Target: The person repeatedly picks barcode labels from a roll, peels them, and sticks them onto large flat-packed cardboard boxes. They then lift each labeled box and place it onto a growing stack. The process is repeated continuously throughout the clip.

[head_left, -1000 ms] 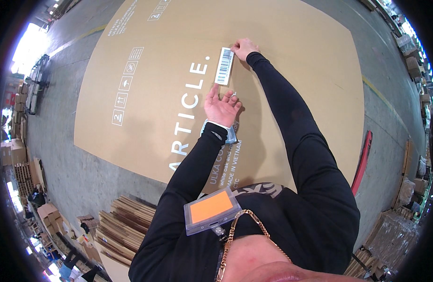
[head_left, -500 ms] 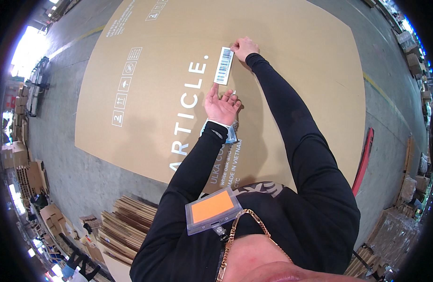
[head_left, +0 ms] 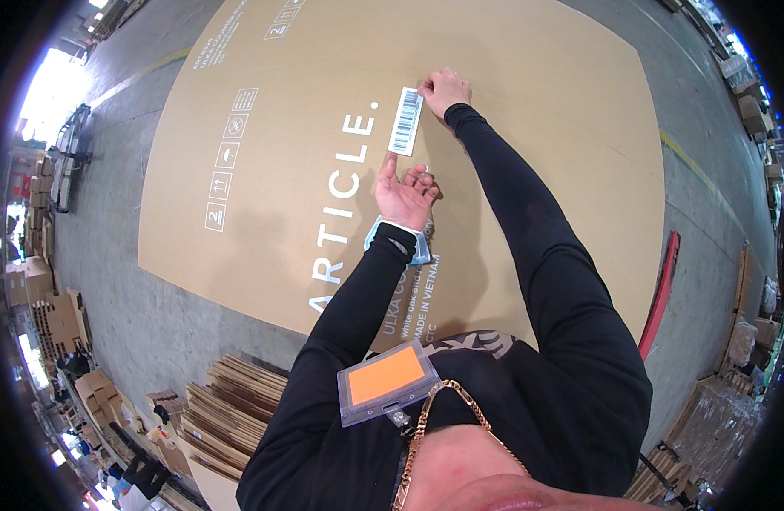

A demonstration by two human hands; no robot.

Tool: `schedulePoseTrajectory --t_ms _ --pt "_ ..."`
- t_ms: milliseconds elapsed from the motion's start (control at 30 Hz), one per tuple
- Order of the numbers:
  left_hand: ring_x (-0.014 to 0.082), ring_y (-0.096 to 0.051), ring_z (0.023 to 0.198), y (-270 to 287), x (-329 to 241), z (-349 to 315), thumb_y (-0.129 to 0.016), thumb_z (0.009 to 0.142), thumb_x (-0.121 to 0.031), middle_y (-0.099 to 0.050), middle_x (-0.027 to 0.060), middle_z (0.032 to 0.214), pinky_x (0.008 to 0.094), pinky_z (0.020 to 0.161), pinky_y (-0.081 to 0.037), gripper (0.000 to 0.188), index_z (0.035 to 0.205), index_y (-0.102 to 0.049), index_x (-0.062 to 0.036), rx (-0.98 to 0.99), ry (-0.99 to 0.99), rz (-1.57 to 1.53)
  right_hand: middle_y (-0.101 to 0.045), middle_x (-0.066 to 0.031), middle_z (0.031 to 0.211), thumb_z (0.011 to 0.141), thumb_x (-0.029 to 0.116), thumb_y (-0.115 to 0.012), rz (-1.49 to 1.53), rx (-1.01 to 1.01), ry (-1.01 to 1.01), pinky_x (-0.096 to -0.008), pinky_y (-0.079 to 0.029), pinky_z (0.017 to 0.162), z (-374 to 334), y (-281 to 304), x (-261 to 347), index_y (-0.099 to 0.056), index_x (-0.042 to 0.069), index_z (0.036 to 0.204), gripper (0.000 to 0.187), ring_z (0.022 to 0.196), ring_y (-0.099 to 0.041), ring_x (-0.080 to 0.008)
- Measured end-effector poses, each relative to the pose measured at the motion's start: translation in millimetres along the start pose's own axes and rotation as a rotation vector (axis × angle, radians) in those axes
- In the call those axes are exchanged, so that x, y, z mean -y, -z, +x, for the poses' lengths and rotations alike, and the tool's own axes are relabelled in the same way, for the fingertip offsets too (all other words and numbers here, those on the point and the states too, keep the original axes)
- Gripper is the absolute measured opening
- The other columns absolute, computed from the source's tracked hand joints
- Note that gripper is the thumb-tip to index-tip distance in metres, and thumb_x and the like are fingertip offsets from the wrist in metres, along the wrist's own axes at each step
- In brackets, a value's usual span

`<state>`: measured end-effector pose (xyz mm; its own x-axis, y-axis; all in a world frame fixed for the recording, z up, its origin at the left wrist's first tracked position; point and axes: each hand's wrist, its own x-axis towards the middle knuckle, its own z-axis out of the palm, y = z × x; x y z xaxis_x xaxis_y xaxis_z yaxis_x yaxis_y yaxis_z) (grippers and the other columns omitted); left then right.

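Observation:
A white barcode label (head_left: 406, 121) lies against the large brown cardboard box (head_left: 528, 111), beside its white printing. My right hand (head_left: 447, 89) is closed in a pinch at the label's upper right corner. Palm up, my left hand (head_left: 404, 198) is below the label, its stretched finger meeting the lower edge. The other left fingers are loosely curled, with nothing plainly held in them. A light-blue and white thing (head_left: 422, 249) shows at my left wrist, partly hidden by the black sleeve; its kind is unclear.
Flat cardboard sheets (head_left: 230, 409) are stacked at the lower left. A long red bar (head_left: 662, 294) lies along the box's right side on the concrete floor (head_left: 711, 281). At the lower right stands a plastic-wrapped load (head_left: 715, 426). More cartons (head_left: 98, 392) stand far left.
Hardly anything differs. The whole view has shifted slightly; both hands keep their places at the label.

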<state>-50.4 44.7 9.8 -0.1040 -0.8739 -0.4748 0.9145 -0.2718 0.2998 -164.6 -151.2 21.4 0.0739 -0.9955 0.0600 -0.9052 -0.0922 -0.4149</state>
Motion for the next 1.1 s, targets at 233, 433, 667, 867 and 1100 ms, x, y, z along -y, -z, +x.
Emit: schedulePoseTrajectory --t_ms 233,433,667,867,1100 --pt "0.0223 -0.056 0.081 -2.4 2.6 -0.8 -0.050 0.092 -0.046 -0.057 0.0101 0.099 0.0420 0.074 -0.047 0.051 0.141 -0.039 -0.0331 0.003 0.007 0.017 -0.062 -0.0095 0.115 0.081 0.036 -0.071 0.041 -0.110 0.018 -0.0465 -0.041 0.097 2.3 -5.6 -6.9 -0.062 0.015 0.111 0.037 0.116 -0.056 -0.0265" --pt "0.0223 -0.056 0.079 -1.4 -0.3 -2.2 -0.049 0.093 -0.045 -0.057 0.0097 0.099 0.0404 0.072 -0.047 0.052 0.142 -0.037 -0.0334 -0.032 -0.015 0.021 -0.067 -0.0093 0.109 0.081 0.044 -0.071 0.117 0.112 -0.067 -0.0438 -0.046 0.093 17.0 1.5 -2.9 -0.058 0.013 0.117 0.048 0.105 -0.063 -0.0256" --pt "0.0215 -0.056 0.080 6.5 -4.6 -3.3 -0.053 0.092 -0.044 -0.057 0.0090 0.098 0.0401 0.071 -0.046 0.058 0.145 -0.032 -0.0334 -0.036 -0.063 -0.002 -0.056 -0.0156 0.130 0.097 0.049 -0.048 0.022 -0.016 0.529 -0.0460 -0.037 0.103 -15.3 5.6 5.9 -0.048 0.006 0.135 0.057 0.122 -0.053 -0.0283" --pt "0.0215 -0.057 0.082 0.8 1.9 -0.9 -0.052 0.092 -0.044 -0.057 0.0088 0.098 0.0398 0.072 -0.046 0.058 0.145 -0.033 -0.0312 0.009 -0.042 0.004 -0.010 -0.0096 0.162 0.093 0.071 -0.020 -0.426 0.202 0.671 -0.0548 -0.005 0.119 -37.3 -7.3 -1.3 -0.011 0.011 0.155 0.087 0.150 -0.007 -0.0226" --pt "0.0218 -0.058 0.081 -1.6 4.0 -3.3 -0.051 0.093 -0.044 -0.058 0.0094 0.098 0.0399 0.071 -0.047 0.055 0.143 -0.036 -0.0284 0.003 -0.013 0.006 -0.013 -0.0093 0.162 0.091 0.074 -0.024 -0.440 0.149 0.649 -0.0555 -0.003 0.119 -46.1 -2.9 -2.8 -0.014 0.009 0.155 0.091 0.150 -0.010 -0.0226"
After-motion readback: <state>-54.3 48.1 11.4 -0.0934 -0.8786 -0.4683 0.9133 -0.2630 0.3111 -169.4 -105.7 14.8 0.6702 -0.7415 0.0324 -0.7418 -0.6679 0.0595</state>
